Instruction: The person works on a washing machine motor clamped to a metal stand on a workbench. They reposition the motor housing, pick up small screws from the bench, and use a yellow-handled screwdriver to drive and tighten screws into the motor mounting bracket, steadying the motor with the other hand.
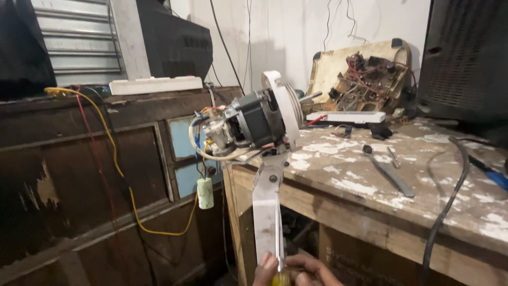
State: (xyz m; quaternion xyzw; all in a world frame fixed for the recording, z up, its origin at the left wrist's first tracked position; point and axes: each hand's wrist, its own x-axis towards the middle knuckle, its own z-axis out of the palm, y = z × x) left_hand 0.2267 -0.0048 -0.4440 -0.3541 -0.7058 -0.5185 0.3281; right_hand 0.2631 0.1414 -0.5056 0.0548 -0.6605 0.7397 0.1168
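Note:
A fan motor (254,122) with a white round front plate (286,108) and exposed coloured wires sits atop a white neck bracket (266,212), tilted left of the workbench corner. A white capacitor (205,193) dangles from its wires. At the bottom edge my left hand (264,269) grips the lower end of the bracket. My right hand (313,270) is closed around the yellow handle of a screwdriver (280,277), whose shaft runs up along the bracket. Both hands are mostly cut off by the frame.
A paint-spattered wooden workbench (423,212) stands at the right, bearing a flat metal tool (389,173), a black cable (450,196) and an opened casing with a circuit board (365,74). A white power strip (156,85) and yellow wire (121,175) are on the dark cabinet at left.

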